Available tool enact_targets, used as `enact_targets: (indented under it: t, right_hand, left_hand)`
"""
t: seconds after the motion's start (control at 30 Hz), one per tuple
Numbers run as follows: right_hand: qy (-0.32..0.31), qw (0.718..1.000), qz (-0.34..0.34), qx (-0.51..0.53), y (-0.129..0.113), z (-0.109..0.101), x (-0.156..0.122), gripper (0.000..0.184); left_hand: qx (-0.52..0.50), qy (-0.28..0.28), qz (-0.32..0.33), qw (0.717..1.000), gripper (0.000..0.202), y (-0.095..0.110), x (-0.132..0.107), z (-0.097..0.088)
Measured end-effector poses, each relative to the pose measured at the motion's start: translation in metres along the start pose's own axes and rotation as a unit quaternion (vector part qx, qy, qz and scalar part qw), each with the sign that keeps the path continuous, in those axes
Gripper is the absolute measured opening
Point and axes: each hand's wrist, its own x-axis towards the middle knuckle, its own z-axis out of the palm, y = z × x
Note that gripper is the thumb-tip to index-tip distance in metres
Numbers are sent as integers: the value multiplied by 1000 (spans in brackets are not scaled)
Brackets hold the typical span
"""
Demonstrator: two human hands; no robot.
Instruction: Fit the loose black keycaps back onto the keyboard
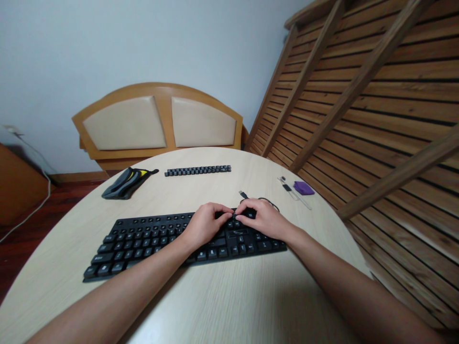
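A black keyboard [143, 241] lies across the round table in front of me, its keys facing up. Over its upper right part my left hand [207, 220] and my right hand [264, 219] meet, thumbs and index fingers closed in pinches. Between the fingertips sits a small black keycap [234, 216], at the top rows of the keyboard; whether it is seated or loose I cannot tell. The left wrist crosses above the middle keys. The right hand covers part of the keyboard's top right corner. Behind the hands the USB plug [244, 194] and its black cable show.
Behind the keyboard, loose black keycaps [198, 170] stand in rows on the table [236, 296]. A grey, black and yellow pouch [128, 183] lies at the back left. At right are a purple cloth [303, 188] and a thin tool [294, 193]. A wooden slatted frame [358, 105] leans beside the table.
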Motion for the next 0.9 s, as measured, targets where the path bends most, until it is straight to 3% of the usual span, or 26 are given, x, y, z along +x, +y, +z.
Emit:
enact_targets:
  t: [0.43,0.9]
  right_hand:
    - [-10,999,-13,39,0,0,1,6]
    - [0,999,18,31,-6,0,0,5]
  left_hand:
    - [22,4,15,1000,12,-3,0,1]
    - [35,9,21,999,14,-7,0,1]
